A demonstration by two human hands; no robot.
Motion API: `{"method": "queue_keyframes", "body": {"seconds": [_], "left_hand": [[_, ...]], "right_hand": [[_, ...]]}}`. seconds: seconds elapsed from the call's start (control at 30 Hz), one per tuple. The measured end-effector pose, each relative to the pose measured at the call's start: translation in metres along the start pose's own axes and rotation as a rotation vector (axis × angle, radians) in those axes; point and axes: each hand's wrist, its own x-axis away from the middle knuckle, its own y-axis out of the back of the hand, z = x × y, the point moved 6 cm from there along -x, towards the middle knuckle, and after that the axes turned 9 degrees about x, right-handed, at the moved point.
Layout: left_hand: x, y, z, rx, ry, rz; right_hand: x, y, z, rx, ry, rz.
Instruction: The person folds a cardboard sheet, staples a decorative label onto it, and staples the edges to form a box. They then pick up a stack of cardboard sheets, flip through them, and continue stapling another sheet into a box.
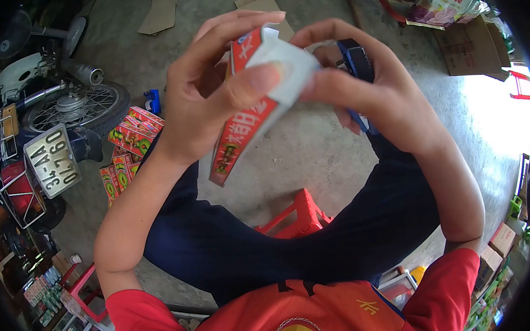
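My left hand (205, 95) holds a long narrow red box (243, 122) with printed characters, its thumb pressed on the box's pale flap end. The box is tilted, its far end pointing down toward my lap. My right hand (367, 81) pinches the pale flap (289, 64) at the upper end, thumb and index finger on its edge. A blue and dark object (359, 62) sits against the right palm and fingers; I cannot make out what it is.
Red printed boxes (130, 139) lie piled on the floor at the left beside a motorbike (68, 102). Under my legs is a red stool (298, 219). Cardboard pieces (162, 7) lie ahead, and a cardboard box (472, 48) stands at the upper right.
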Motion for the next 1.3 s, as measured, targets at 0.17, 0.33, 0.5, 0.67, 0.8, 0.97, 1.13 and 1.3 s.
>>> {"method": "queue_keyframes", "body": {"seconds": [0.17, 0.33, 0.5, 0.67, 0.8, 0.97, 1.13, 1.3], "left_hand": [[0.004, -0.005, -0.006, -0.287, -0.078, 0.117], [0.001, -0.014, -0.009, -0.487, -0.174, 0.172], [0.001, -0.016, -0.017, -0.661, -0.260, 0.195], [0.003, -0.019, -0.018, -0.681, -0.268, 0.175], [0.002, -0.020, -0.019, -0.694, -0.313, 0.163], [0.002, -0.019, -0.020, -0.695, -0.267, 0.150], [0.001, -0.017, -0.014, -0.694, -0.304, 0.147], [0.003, -0.020, -0.016, -0.696, -0.263, 0.183]], "right_hand": [[0.003, -0.011, -0.002, -0.414, -0.274, -0.003], [0.001, -0.015, -0.004, -0.270, -0.214, 0.011], [-0.001, -0.017, -0.007, -0.288, -0.197, 0.059], [0.002, -0.018, -0.006, -0.386, -0.239, 0.055], [-0.001, -0.018, -0.017, -0.409, -0.248, 0.039], [0.000, -0.020, -0.005, -0.382, -0.253, 0.065], [0.002, -0.026, -0.007, -0.394, -0.288, 0.092], [0.001, -0.024, -0.012, -0.375, -0.278, 0.089]]}}
